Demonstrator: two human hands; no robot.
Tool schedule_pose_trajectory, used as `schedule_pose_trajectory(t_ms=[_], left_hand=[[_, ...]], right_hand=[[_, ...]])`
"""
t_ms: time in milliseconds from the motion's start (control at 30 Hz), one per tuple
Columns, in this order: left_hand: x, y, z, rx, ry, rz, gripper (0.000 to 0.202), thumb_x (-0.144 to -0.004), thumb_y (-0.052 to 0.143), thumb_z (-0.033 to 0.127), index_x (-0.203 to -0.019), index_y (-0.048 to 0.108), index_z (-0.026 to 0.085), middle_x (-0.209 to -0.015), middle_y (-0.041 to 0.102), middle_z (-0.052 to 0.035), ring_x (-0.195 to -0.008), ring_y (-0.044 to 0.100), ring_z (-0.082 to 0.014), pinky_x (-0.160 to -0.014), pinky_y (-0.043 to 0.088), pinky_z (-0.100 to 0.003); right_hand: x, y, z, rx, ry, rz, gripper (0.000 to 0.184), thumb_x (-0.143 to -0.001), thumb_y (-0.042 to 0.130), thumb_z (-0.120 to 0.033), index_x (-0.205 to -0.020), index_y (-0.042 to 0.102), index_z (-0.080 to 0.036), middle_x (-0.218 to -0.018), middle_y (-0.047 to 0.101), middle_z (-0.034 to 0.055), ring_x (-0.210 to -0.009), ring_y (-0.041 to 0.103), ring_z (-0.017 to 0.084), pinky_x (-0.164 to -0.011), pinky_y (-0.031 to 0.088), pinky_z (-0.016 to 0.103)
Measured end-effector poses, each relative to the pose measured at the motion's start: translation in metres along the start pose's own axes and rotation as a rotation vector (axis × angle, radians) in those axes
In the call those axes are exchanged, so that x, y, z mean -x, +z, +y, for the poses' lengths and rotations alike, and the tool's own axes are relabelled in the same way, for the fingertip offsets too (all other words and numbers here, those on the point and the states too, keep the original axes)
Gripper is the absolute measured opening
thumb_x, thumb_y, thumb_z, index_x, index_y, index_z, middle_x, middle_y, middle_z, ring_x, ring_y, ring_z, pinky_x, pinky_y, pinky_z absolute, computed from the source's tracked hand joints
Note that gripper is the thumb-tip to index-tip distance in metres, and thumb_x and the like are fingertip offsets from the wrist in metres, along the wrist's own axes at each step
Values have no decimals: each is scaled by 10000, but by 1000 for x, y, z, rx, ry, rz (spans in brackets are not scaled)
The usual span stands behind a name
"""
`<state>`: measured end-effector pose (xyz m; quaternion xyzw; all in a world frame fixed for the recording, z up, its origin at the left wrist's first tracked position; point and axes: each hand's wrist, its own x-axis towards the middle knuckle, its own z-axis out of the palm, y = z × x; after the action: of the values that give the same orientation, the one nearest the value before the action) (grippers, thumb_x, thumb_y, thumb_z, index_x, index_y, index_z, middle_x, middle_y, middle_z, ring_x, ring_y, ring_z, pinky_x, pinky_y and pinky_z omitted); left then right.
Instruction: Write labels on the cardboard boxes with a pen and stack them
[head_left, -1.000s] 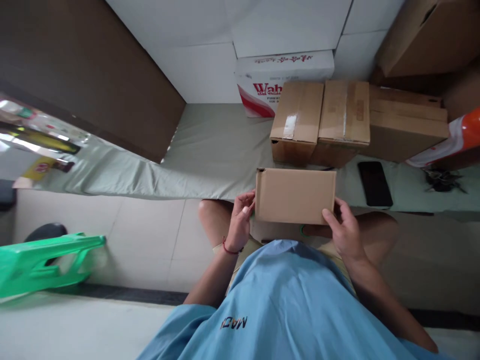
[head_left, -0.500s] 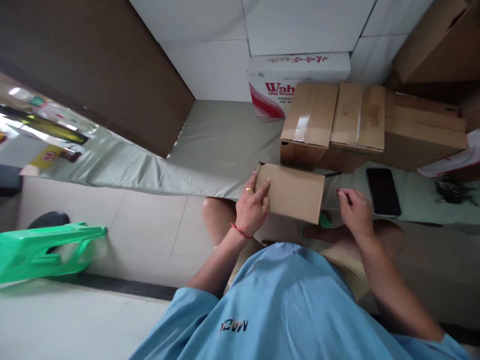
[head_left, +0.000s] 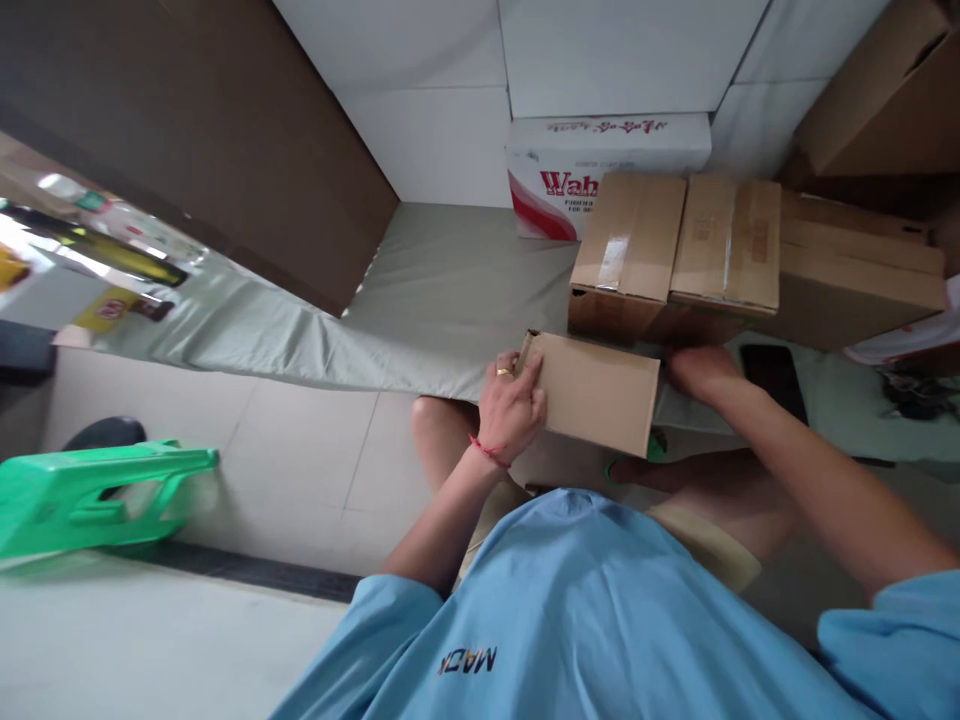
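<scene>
A small flat box of plain brown cardboard [head_left: 600, 393] is tilted above my lap, at the front edge of the cloth-covered surface. My left hand [head_left: 514, 405] grips its left end, the index finger lying on the top face and the other fingers bent at the side. One upper corner of this box has a dark, worn spot. Beyond its right end, my right hand [head_left: 701, 370] reaches low in front of the taped cartons, left of a black phone [head_left: 772, 375]. Its fingers look curled, and whatever they hold is hidden in shadow.
Two taped cartons [head_left: 720, 240] stand behind the small box, with a white and red printed carton [head_left: 607, 135] against the wall. A dark brown panel [head_left: 247, 130] rises at left. On the floor lies a green plastic stool [head_left: 135, 485]. Dark crumpled material [head_left: 915, 390] lies far right.
My right hand has moved forward from beside the small box to in front of the cartons, now partly covering the phone. My left hand keeps its grip. The view has shifted slightly.
</scene>
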<state>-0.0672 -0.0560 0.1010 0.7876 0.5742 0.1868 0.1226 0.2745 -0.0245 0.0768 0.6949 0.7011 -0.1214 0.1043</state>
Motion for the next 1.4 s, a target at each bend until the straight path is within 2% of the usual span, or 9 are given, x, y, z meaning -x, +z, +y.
schedule_pose_trajectory(t_ms=[133, 233, 333, 433, 600, 700, 800, 967, 1400], left_hand=[[-1, 0, -4, 17, -4, -14, 567, -986, 490, 238, -1535, 627, 196, -1209, 621, -176, -1087, 576, -316, -960, 570, -473], [10, 5, 2, 16, 6, 21, 552, -993, 499, 247, -1526, 635, 201, -1211, 611, -172, -1082, 573, -301, -918, 574, -428], [21, 12, 13, -6, 11, 45, 556, -984, 523, 249, -1530, 624, 223, -1239, 613, -171, -1099, 580, -304, -890, 584, -414], [26, 19, 18, -3, 8, 86, 560, -977, 534, 251, -1530, 608, 206, -1295, 629, -175, -1140, 598, -315, -911, 594, -423], [29, 25, 17, 13, -10, 139, 550, -983, 553, 293, -1508, 588, 132, -1295, 681, -173, -1175, 639, -306, -943, 601, -410], [30, 25, 16, -27, -25, 116, 543, -1010, 525, 314, -1526, 580, 153, -1325, 686, -165, -1190, 652, -300, -893, 607, -384], [26, 24, 16, -41, -39, 70, 579, -1014, 518, 318, -1571, 541, 164, -1357, 682, -158, -1217, 652, -296, -873, 603, -364], [20, 21, 17, -12, -29, 28, 619, -998, 529, 306, -1605, 507, 183, -1376, 675, -147, -1200, 662, -290, -882, 588, -358], [19, 18, 16, 31, -38, -15, 638, -1003, 503, 333, -1610, 471, 137, -1434, 653, -173, -1220, 654, -299, -921, 589, -376]], right_hand=[[37, -5, 19, 77, 13, -44, 114, -855, 713, -242, -957, 740, -199, -774, 727, 153, -767, 718, 291, -693, 442, 380], [78, -18, 35, 29, 147, 79, 84, -866, 701, -320, -868, 658, -248, -647, 628, 85, -632, 626, 256, -623, 372, 380], [110, -42, 33, -397, 270, 413, 126, -865, 697, -350, -796, 605, -296, -630, 592, 42, -583, 541, 223, -589, 352, 374], [115, -69, -1, -1111, 158, 615, 91, -918, 655, -385, -866, 685, -317, -610, 559, 18, -546, 487, 186, -511, 268, 318], [63, -85, -90, -1543, -177, 170, 194, -838, 776, -362, -960, 727, -220, -702, 696, 6, -526, 445, 96, -492, 266, 244], [20, -72, -134, -1556, -273, 73, 187, -839, 735, -372, -902, 693, -201, -644, 665, -14, -511, 407, 87, -500, 267, 243], [-7, -54, -157, -1474, -282, 252, 189, -894, 644, -369, -786, 636, -214, -565, 578, -44, -521, 450, 98, -537, 322, 250], [-11, -40, -155, -1194, -345, 460, 220, -977, 564, -376, -820, 613, -229, -580, 578, -53, -548, 522, 119, -622, 417, 268], [-6, -46, -158, -941, -461, 434, 237, -1031, 539, -357, -850, 619, -227, -681, 638, -27, -622, 580, 129, -688, 438, 270]])
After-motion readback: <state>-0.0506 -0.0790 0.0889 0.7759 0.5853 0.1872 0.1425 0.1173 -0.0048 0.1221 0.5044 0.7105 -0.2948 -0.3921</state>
